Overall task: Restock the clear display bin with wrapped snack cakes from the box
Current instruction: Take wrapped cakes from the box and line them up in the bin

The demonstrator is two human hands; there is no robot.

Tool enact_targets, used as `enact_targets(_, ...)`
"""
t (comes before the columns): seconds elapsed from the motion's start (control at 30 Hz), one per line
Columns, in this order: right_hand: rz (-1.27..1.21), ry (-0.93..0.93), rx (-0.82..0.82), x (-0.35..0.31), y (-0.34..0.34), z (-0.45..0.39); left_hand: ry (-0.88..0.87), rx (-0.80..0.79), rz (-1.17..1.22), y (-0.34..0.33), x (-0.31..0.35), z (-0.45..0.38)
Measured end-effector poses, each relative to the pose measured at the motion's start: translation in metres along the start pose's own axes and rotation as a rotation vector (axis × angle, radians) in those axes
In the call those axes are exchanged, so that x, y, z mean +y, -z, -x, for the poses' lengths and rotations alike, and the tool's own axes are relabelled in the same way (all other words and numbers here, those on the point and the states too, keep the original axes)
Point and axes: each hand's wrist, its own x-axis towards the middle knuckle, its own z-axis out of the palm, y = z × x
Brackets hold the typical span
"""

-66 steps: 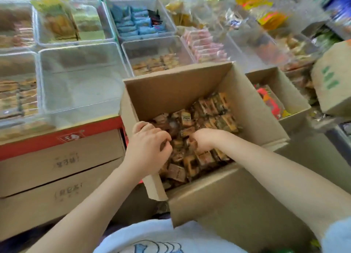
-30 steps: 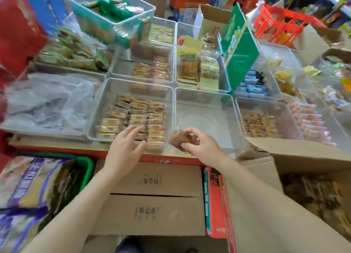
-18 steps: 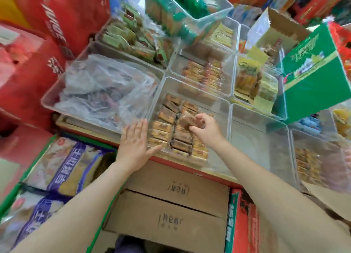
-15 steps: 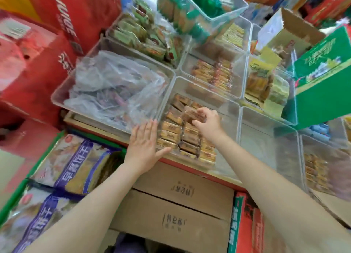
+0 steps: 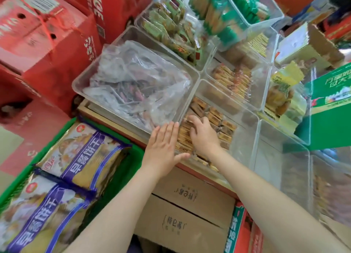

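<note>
The fingers of the left hand [image 5: 163, 148] lie straight and close together, flat against the near outer wall of the clear display bin [image 5: 245, 119], with the thumb spread out to the right along the bin's front edge; this hand holds nothing. The right hand [image 5: 204, 134] is down inside the bin, its fingers bent downward onto the rows of wrapped snack cakes [image 5: 216, 119] that fill the left and middle of the bin floor; the fingertips are hidden behind the knuckles and the packets, so whether they pinch one cake or only press on the rows cannot be told. The cakes under the palm are covered, and the bin's clear walls blur the nearest rows. Both forearms reach up from the lower edge of the view, the left from the bottom centre, the right from the lower right corner, wrists nearly straight and the two hands just beside each other across the bin wall. Left of the bin stands another clear bin with a crumpled plastic bag [image 5: 136, 83]; below the shelf are brown cartons [image 5: 190, 211]
</note>
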Motion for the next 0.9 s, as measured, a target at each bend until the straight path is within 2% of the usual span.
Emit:
enact_targets(0.23, 0.169, 0.058, -0.212, 0.012, 0.0, 0.011, 0.013, -0.018, -0.021, -0.003, -0.001, -0.001)
enact_targets(0.37, 0.26, 0.109, -0.285, 0.012, 0.014, 0.044, 0.061, -0.039, -0.013, 0.0, 0.002, 0.0)
enact_targets(0.5, 0.047, 0.131, -0.241, 0.034, 0.029, 0.1, 0.138, -0.01, -0.031, 0.009, 0.032, 0.016)
enact_targets(0.57, -0.03, 0.154, -0.192, 0.057, 0.044, 0.137, 0.054, 0.019, -0.121, 0.007, 0.064, 0.027)
enact_targets(0.63, -0.058, 0.16, -0.104, 0.089, 0.065, 0.177, -0.096, 0.062, -0.074, -0.001, 0.11, 0.035)
enact_targets(0.7, -0.121, 0.138, 0.076, 0.128, 0.086, 0.222, -0.188, 0.028, 0.113, -0.007, 0.169, 0.048)
enact_targets(0.8, -0.248, 0.03, 0.422, 0.201, 0.112, 0.296, -0.289, -0.157, 0.359, -0.018, 0.271, 0.086)
enact_targets(0.9, -0.394, -0.182, 0.749, 0.276, 0.121, 0.369, -0.41, -0.294, 0.45, -0.039, 0.362, 0.122)
